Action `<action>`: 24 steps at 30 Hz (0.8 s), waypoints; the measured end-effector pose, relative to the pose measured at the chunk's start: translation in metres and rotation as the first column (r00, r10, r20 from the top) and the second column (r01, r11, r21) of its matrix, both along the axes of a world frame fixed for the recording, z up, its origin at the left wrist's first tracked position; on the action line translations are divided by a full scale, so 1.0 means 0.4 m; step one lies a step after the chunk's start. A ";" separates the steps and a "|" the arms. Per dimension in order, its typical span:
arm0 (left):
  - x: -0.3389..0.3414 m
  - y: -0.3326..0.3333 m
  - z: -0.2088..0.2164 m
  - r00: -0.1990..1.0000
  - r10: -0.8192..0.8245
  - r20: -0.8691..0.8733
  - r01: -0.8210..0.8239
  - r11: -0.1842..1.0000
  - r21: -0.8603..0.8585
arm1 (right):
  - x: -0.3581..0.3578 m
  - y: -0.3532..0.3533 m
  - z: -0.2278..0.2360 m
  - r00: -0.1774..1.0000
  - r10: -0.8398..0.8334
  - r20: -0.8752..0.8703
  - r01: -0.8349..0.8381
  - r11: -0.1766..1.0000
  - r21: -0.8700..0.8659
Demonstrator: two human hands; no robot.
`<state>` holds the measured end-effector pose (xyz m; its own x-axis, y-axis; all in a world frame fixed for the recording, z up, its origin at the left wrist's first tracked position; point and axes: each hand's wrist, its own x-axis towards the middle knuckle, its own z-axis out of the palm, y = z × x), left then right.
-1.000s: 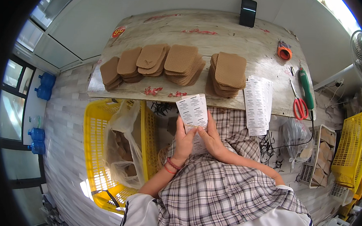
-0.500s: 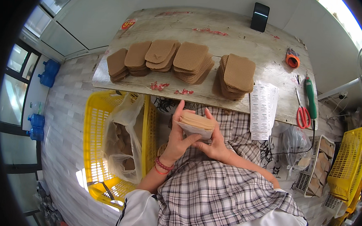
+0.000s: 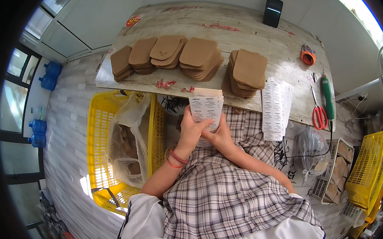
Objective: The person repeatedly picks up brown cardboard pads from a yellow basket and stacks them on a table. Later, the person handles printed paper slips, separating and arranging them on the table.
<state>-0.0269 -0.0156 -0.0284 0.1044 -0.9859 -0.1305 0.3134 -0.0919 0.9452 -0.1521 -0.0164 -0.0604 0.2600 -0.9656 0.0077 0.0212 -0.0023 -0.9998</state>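
Observation:
Both my hands are closed round a small stack of light tan pieces (image 3: 208,91) with a white printed label sheet (image 3: 206,109) over its face. My left hand (image 3: 192,130) grips the left side, thumb across the sheet. My right hand (image 3: 219,136) holds the lower right, its thumb close to the left one. The stack stands upright before the near edge of the wooden table (image 3: 243,38). On that table, brown textured pads with rounded corners lie in several piles, including a left pile (image 3: 141,52) and a thicker right pile (image 3: 249,69).
More label sheets (image 3: 273,108) hang over the table edge, near red-handled scissors (image 3: 319,116) and a green corded tool (image 3: 327,98). An orange roll-shaped item (image 3: 307,57) and a black device (image 3: 273,12) lie farther back. A yellow basket (image 3: 96,134) with a plastic bag stands left.
The stack has tipped upright in my hands, so the label sheet's printed face shows. Both hands have turned with it, and the fingers that stuck up are now mostly behind it.

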 end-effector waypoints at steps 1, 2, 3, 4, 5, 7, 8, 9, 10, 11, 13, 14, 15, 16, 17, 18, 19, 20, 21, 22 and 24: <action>0.002 0.000 0.001 1.000 -0.017 -0.024 0.017 1.000 0.007 | 0.000 -0.002 -0.002 1.000 0.001 0.006 -0.001 1.000 -0.023; 0.006 0.000 0.001 0.998 -0.033 -0.048 0.034 0.999 0.013 | -0.001 -0.004 -0.004 1.000 0.004 0.013 -0.003 0.999 -0.047; 0.010 0.000 0.002 0.997 -0.048 -0.064 0.050 0.998 0.030 | -0.002 -0.005 -0.005 0.997 0.010 0.081 -0.010 1.000 -0.004; 0.017 -0.001 0.001 0.995 -0.061 -0.079 0.065 0.997 0.047 | -0.003 -0.006 -0.004 0.989 0.016 0.148 -0.022 0.999 0.039; 0.023 -0.001 -0.001 0.993 -0.073 -0.095 0.079 0.995 0.064 | -0.004 -0.008 -0.003 0.976 0.018 0.215 -0.036 0.996 0.080; 0.039 0.005 -0.015 0.977 -0.094 -0.191 0.108 0.992 0.064 | -0.012 -0.012 0.014 0.973 0.051 0.226 -0.085 0.986 0.146; 0.045 0.011 -0.022 0.966 -0.103 -0.238 0.121 0.991 0.062 | -0.015 -0.014 0.027 0.970 0.068 0.232 -0.110 0.978 0.177; 0.047 0.019 -0.025 0.946 -0.103 -0.307 0.141 0.985 0.103 | -0.018 -0.016 0.035 0.971 0.083 0.226 -0.131 0.970 0.203; 0.055 0.029 -0.021 0.925 -0.099 -0.366 0.160 0.977 0.140 | -0.014 -0.020 0.045 0.968 0.103 0.228 -0.155 0.962 0.225; 0.063 0.040 -0.017 0.901 -0.091 -0.424 0.180 0.968 0.175 | -0.011 -0.023 0.050 0.965 0.123 0.230 -0.180 0.953 0.245; 0.061 0.064 -0.024 0.887 -0.058 -0.459 0.150 0.974 0.167 | -0.009 -0.016 0.043 0.970 0.149 0.191 -0.190 0.958 0.214; 0.062 0.079 -0.032 0.881 -0.034 -0.471 0.125 0.979 0.162 | -0.002 -0.012 0.042 0.969 0.172 0.176 -0.205 0.959 0.196; 0.062 0.094 -0.051 0.892 -0.007 -0.452 0.078 0.987 0.139 | 0.002 -0.011 0.044 0.971 0.210 0.117 -0.228 0.960 0.164; 0.061 0.111 -0.051 0.906 0.018 -0.423 0.037 0.992 0.122 | 0.005 -0.011 0.048 0.967 0.248 0.063 -0.255 0.954 0.160; 0.054 0.128 -0.049 0.929 0.045 -0.368 -0.014 0.996 0.086 | 0.003 -0.007 0.050 0.960 0.281 0.006 -0.278 0.947 0.163; 0.052 0.141 -0.045 0.947 0.075 -0.312 -0.063 0.997 0.048 | 0.007 -0.005 0.053 0.949 0.312 -0.052 -0.300 0.939 0.166; 0.052 0.152 -0.046 0.963 0.079 -0.258 -0.076 0.997 0.024 | 0.009 0.002 0.056 0.939 0.306 -0.156 -0.296 0.951 0.087; 0.054 0.161 -0.046 0.975 0.084 -0.204 -0.086 0.996 0.000 | 0.012 0.006 0.059 0.931 0.298 -0.212 -0.294 0.954 0.052; 0.055 0.169 -0.047 0.985 0.089 -0.149 -0.094 0.995 -0.023 | 0.016 0.009 0.062 0.920 0.287 -0.268 -0.293 0.956 0.018; 0.055 0.175 -0.051 0.986 0.112 -0.123 -0.118 0.992 -0.043 | 0.019 0.011 0.065 0.906 0.274 -0.322 -0.295 0.955 -0.020; 0.054 0.182 -0.065 0.985 0.155 -0.074 -0.161 0.984 -0.082 | 0.027 0.012 0.069 0.883 0.289 -0.371 -0.315 0.949 -0.013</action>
